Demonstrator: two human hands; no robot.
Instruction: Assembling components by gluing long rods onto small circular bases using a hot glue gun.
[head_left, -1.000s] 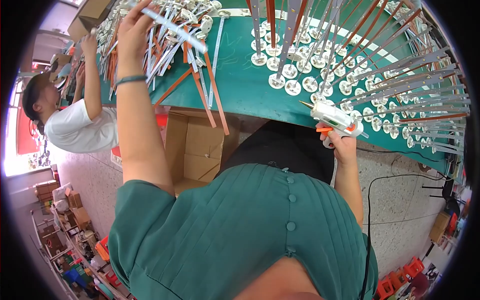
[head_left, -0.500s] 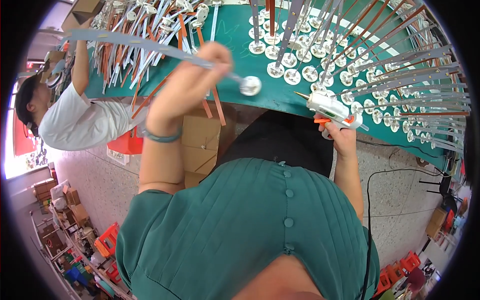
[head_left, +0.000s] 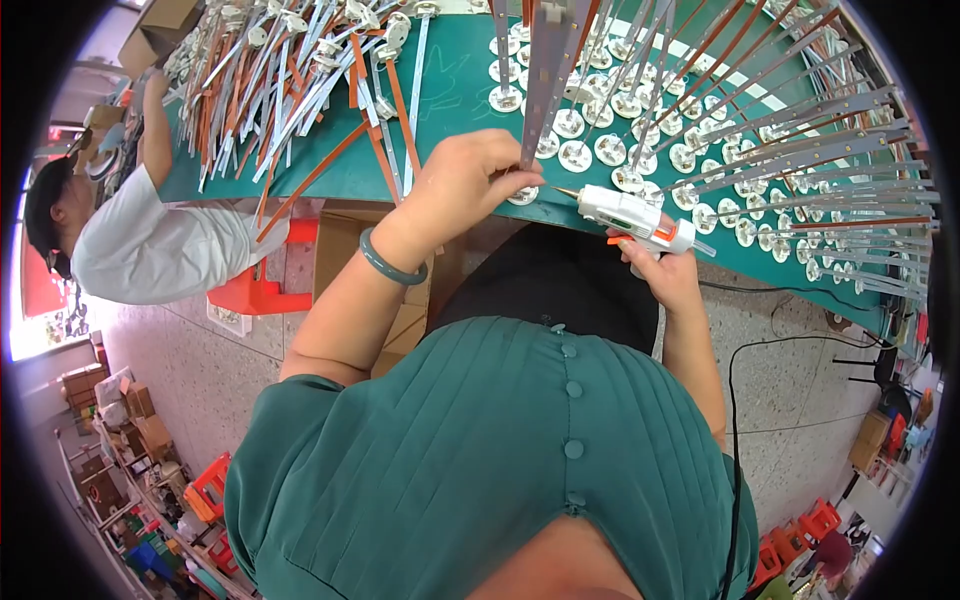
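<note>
Green table (head_left: 450,95): left hand (head_left: 470,185) now lowered, gripping strip (head_left: 540,80) (w/ disc) beside right hand's (head_left: 665,275) clutched glue gun (head_left: 635,215).

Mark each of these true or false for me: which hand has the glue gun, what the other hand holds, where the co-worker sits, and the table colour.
1. The right hand holds the white glue gun. True.
2. The left hand is empty. False: it grips a grey strip with a round disc at its lower end.
3. The glue gun's nozzle points toward that disc. True.
4. A co-worker sits on the person's right. False: the co-worker is on the left.
5. The table is red. False: its top is green.
</note>
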